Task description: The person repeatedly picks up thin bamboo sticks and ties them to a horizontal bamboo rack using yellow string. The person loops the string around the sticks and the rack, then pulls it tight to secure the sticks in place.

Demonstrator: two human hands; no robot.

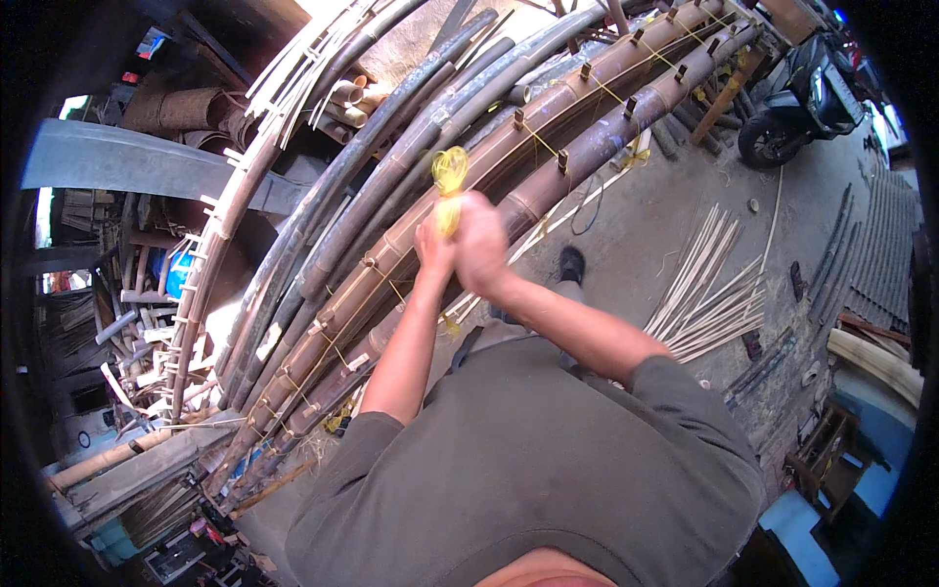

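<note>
I see my right hand (481,233) and left hand (433,245) both clenched on a bundle of thin yellow plastic cord (449,176), its loop just above my fingers, over long brown bamboo poles (548,132). Loose strands could snag a peg and tangle, I judge.

bundle of thin yellow string (449,181), looped and bunched, bright against brown bamboo poles (548,147); upper loops standing free above, lower part gripped between left hand (435,249) and right hand (481,245), raised together.

Bamboo poles (411,245) left of hands, split strips (709,289) on ground right
</note>
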